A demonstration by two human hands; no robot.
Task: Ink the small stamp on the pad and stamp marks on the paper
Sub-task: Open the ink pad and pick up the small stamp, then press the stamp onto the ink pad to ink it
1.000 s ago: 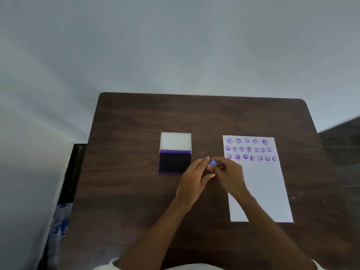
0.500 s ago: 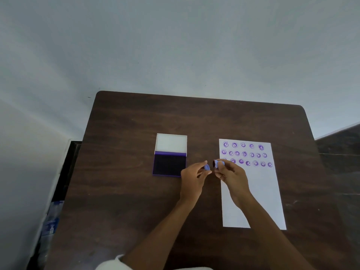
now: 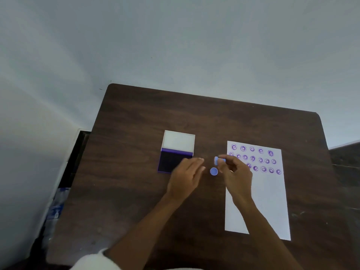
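An open purple ink pad (image 3: pixel 171 160) lies on the dark wooden table (image 3: pixel 136 191), its white lid (image 3: pixel 178 140) folded back behind it. To its right lies a white sheet of paper (image 3: pixel 268 203) with three rows of purple round marks (image 3: pixel 253 158) near its far end. My right hand (image 3: pixel 234 176) pinches the small blue stamp (image 3: pixel 218 160) at the paper's left edge, a little above the table. The stamp's round blue cap (image 3: pixel 213 171) lies on the table between my hands. My left hand (image 3: pixel 186 177) hovers flat with fingers apart, over the pad's near right corner, holding nothing.
A grey wall stands behind the table's far edge. Left of the table is a dark gap with a plastic bottle (image 3: pixel 56 207) on the floor. A dark surface (image 3: pixel 346 158) shows beyond the table's right edge.
My hands have drawn apart. The cap has left my left hand and now lies on the table between them. The right hand keeps the stamp.
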